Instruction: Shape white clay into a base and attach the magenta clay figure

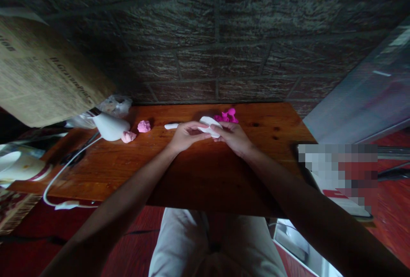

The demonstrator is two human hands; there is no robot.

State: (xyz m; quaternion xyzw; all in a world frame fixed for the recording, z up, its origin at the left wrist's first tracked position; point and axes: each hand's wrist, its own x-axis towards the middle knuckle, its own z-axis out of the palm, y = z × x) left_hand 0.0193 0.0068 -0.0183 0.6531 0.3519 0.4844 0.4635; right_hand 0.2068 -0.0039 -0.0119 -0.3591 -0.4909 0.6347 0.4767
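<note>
A thin, flat white piece of what looks like modelling clay (208, 122) is held up over the wooden table by both hands. My left hand (188, 135) pinches its left side between thumb and fingers. On its right side, my right hand (233, 137) is closed with the thumb lying across the face. Right behind the hands are several bright magenta plastic shapes (228, 115), partly covered by the piece and the right hand. A short white stick (171, 126) lies just left of my left hand, its right end hidden by the fingers.
Two crumpled pink lumps (144, 126) sit on the table's left part, near a white lamp-like object (111, 126) with a white cable (53, 183). A printed lampshade (48, 72) overhangs the left. A stone-patterned wall (192, 55) rises behind. At right stands a blurred-out object (339, 179).
</note>
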